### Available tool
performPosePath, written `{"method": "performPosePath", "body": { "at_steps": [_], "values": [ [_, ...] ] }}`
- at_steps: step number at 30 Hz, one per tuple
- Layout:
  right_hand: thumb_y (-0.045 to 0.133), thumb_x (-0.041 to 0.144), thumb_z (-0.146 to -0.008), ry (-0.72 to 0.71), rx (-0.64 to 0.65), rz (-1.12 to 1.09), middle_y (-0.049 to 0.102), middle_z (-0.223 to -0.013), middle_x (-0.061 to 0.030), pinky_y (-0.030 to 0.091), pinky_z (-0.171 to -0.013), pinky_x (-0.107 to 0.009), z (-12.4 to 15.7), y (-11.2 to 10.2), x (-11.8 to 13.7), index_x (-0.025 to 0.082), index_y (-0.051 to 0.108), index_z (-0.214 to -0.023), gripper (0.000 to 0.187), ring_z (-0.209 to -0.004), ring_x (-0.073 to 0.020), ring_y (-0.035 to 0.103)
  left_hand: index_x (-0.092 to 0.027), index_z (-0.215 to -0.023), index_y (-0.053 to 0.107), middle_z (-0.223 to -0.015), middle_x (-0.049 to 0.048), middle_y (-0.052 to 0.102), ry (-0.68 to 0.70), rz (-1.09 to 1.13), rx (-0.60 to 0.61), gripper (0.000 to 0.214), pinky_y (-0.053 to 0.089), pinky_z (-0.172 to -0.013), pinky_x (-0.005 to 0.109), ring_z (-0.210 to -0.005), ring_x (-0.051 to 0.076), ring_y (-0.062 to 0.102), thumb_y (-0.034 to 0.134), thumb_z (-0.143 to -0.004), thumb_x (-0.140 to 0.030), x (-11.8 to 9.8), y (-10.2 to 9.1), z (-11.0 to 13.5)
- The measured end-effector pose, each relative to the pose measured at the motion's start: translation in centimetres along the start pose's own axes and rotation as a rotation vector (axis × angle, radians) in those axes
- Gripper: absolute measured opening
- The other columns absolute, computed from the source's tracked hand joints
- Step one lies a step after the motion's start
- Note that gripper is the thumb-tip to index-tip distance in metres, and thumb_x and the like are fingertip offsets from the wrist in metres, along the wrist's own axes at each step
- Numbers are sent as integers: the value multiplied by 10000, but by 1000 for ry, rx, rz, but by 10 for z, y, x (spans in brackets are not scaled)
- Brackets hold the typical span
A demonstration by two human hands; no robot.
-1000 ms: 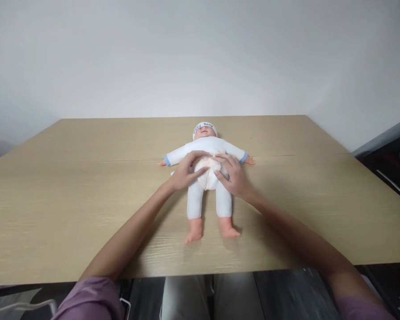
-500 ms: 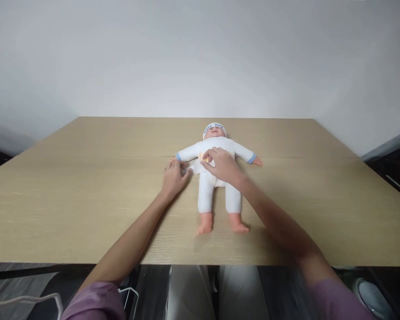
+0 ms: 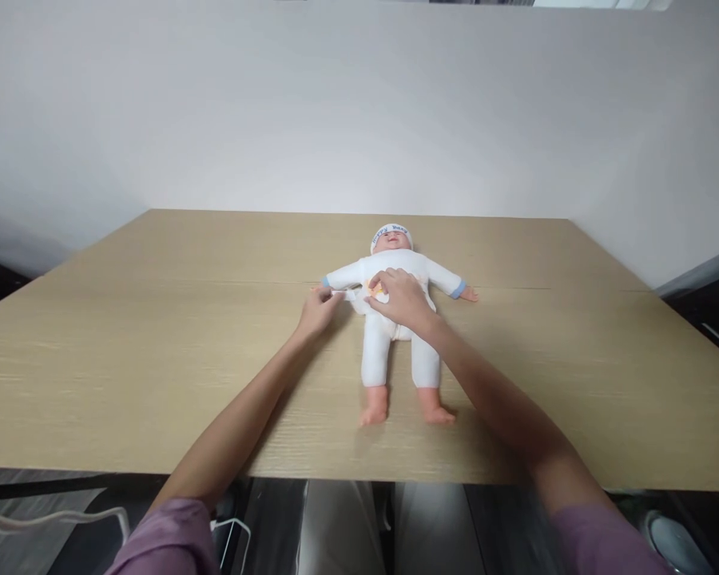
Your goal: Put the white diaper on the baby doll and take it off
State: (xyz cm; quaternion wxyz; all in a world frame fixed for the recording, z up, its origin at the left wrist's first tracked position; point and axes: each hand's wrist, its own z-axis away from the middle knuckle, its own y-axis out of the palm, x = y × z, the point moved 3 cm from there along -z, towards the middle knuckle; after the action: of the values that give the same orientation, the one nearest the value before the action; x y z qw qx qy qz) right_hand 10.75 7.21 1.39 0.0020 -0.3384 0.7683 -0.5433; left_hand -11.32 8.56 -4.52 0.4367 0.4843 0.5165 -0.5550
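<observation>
A baby doll (image 3: 375, 363) in a white suit with blue cuffs lies on its back, feet toward me. Around its hips is a white diaper (image 3: 361, 303) with an orange print at the front. My left hand (image 3: 319, 310) is beside the doll's hip, thumb and fingers pinched on the diaper's white side tab (image 3: 344, 295), which is drawn out sideways. Over the doll's belly rests my right hand (image 3: 403, 299), its thumb and curved fingers apart against the diaper's front, hiding part of it.
The doll lies on a wide wooden table (image 3: 156, 359) with a pale wall (image 3: 359, 112) behind it. At lower left a white cable (image 3: 53, 519) hangs below the table's front edge. A dark object (image 3: 710, 311) stands beyond the right edge.
My left hand has lifted slightly and now stretches the diaper's side tab straight out. My right hand stays on the diaper's front. The view has tilted a little.
</observation>
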Motion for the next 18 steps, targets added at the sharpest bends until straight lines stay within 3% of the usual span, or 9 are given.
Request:
{"method": "performPosePath", "body": {
  "at_steps": [5, 10, 14, 18],
  "values": [
    [759, 337, -958, 42, 4, -11, 759, -1066, -92, 440, -969, -424, -2, 0, 0, 191, 691, -1188, 281, -1038, -319, 638, -232, -643, 488, -679, -14, 467, 134, 6, -4, 381, 412, -738, 337, -729, 186, 473, 700, -872, -451, -28, 35, -7],
    [747, 225, -902, 47, 26, -25, 774, -1132, -106, 455, -978, -423, -2, -1, 0, 158, 660, -1332, 444, -1077, -331, 658, -203, -781, 624, -770, 3, 585, 250, -21, 105, 370, 442, -769, 330, -784, 195, 525, 679, -958, -524, -37, 71, -12],
    [610, 246, -1030, 52, 29, -69, 780, -1046, -94, 466, -920, -396, -4, -2, -3, 172, 684, -1275, 266, -1002, -303, 677, -203, -812, 596, -832, 29, 613, 405, -18, 128, 581, 475, -856, 354, -832, 206, 554, 535, -1063, -724, -36, 72, -13],
    [475, 205, -1083, 124, 16, -168, 769, -976, -60, 464, -860, -354, -5, -4, -10, 210, 685, -1287, 293, -952, -267, 696, -242, -962, 543, -763, -22, 521, 376, 128, 109, 569, 449, -737, 322, -725, 172, 494, 565, -1019, -808, -22, 68, -18]
  ]
}}
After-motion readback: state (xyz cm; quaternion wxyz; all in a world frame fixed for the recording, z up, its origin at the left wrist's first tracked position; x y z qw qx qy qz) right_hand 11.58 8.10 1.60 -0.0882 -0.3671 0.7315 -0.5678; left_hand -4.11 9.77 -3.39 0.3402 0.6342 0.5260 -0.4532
